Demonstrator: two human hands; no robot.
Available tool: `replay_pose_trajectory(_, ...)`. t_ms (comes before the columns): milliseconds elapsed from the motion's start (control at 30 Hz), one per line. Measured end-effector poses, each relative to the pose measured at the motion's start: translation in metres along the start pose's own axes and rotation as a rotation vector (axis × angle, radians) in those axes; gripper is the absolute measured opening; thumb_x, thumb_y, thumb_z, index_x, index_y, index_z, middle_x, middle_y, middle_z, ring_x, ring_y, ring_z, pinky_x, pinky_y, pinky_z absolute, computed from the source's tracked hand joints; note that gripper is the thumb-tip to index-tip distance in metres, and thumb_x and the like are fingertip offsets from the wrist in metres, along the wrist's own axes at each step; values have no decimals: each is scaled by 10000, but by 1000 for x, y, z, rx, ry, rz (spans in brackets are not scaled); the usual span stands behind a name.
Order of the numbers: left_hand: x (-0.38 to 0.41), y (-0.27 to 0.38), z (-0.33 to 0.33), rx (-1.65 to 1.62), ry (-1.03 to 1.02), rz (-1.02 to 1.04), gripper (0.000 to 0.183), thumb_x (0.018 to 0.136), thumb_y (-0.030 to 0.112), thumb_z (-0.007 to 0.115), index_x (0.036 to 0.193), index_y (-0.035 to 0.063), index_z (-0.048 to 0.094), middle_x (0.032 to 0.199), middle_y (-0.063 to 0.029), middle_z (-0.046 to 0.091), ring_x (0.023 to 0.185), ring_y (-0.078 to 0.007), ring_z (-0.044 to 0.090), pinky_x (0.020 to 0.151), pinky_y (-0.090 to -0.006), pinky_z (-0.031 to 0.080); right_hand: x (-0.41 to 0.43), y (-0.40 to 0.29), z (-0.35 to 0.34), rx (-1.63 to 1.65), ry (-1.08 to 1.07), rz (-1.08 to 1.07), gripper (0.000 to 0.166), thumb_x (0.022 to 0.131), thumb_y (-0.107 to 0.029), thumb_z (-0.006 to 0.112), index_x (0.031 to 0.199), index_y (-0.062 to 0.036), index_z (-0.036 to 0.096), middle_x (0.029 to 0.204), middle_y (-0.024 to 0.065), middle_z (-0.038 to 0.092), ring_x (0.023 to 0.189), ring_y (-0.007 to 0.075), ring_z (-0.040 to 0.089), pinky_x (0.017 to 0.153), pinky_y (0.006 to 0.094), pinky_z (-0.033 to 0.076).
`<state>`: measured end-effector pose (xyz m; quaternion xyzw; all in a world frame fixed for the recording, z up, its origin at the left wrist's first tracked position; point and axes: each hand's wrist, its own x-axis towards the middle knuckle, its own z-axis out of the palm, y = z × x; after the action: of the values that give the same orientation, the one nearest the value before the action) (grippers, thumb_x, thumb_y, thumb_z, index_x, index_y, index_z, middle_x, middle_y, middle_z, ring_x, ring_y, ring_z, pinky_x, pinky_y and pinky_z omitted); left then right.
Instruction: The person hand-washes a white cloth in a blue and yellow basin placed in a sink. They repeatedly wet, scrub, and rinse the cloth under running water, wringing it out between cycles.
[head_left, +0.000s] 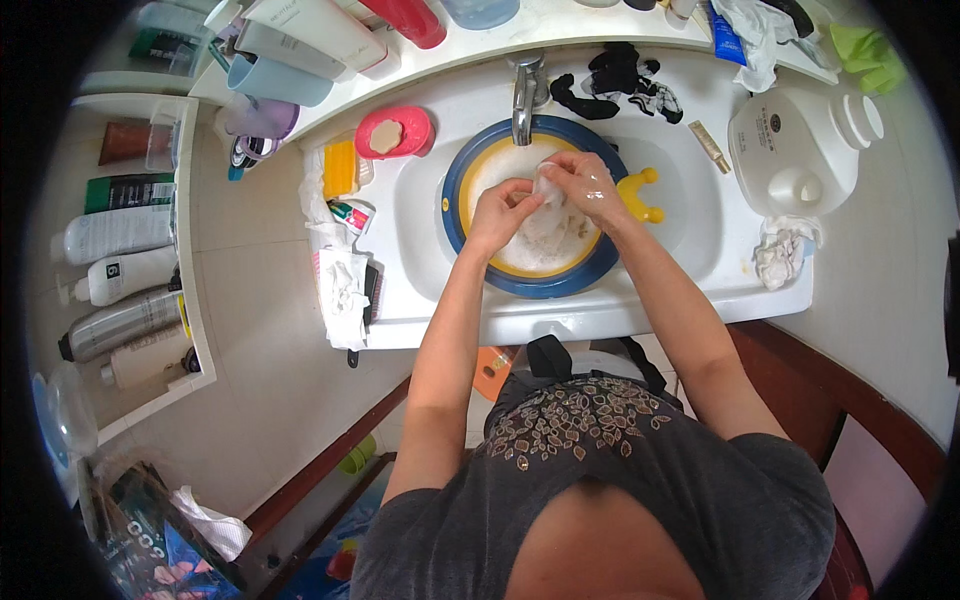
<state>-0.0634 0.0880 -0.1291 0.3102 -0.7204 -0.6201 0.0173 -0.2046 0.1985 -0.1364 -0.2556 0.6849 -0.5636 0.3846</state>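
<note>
Both my hands grip a wet white cloth (551, 196) over a round basin (551, 286) with a blue rim and a yellow inner ring. My left hand (501, 212) pinches the cloth's left side, and my right hand (585, 184) holds its upper right part. Suds cling to my right hand. Foamy, whitish water (517, 251) fills the basin, which stands in a white sink (424, 247). The chrome faucet (523, 112) reaches over the basin's far rim; no stream shows from it. A yellow crown-shaped handle (641, 196) juts from the basin's right side.
Black-and-white socks (619, 82) lie behind the faucet's right side. A pink soap dish (420, 133) with a soap bar (386, 137) sits at left, near a yellow bar (340, 169). At right stand a large white jug (787, 154) and a crumpled cloth (784, 253). Bottles line a shelf (196, 315).
</note>
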Motion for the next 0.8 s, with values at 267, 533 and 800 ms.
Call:
replay_pose_trajectory(267,2,-32,14,-102,220,96,185,889,169,586,1030,49,572,830,-31,622,745,-92,574,659,-207,447,-5,-17,-18,437,-226,123,191,904,-237,599,911,-49,632,790,-15,605,704,58,557,645,216,462)
replay_pose_trajectory(533,-24,10,-17,-794,126,-55,138,969,171,436,1061,100,510,988,-43,593,896,-134,590,803,-272,496,-4,-12,-32,413,-152,82,227,901,-220,588,918,-3,653,865,18,637,794,90,568,753,251,449)
replay_pose_trajectory(800,-40,26,-27,-776,190,-9,194,966,194,420,1105,81,494,1020,-84,593,923,-184,594,823,-325,504,-7,-29,-9,720,-230,145,192,922,-185,560,995,-17,618,910,27,641,821,104,603,757,253,494)
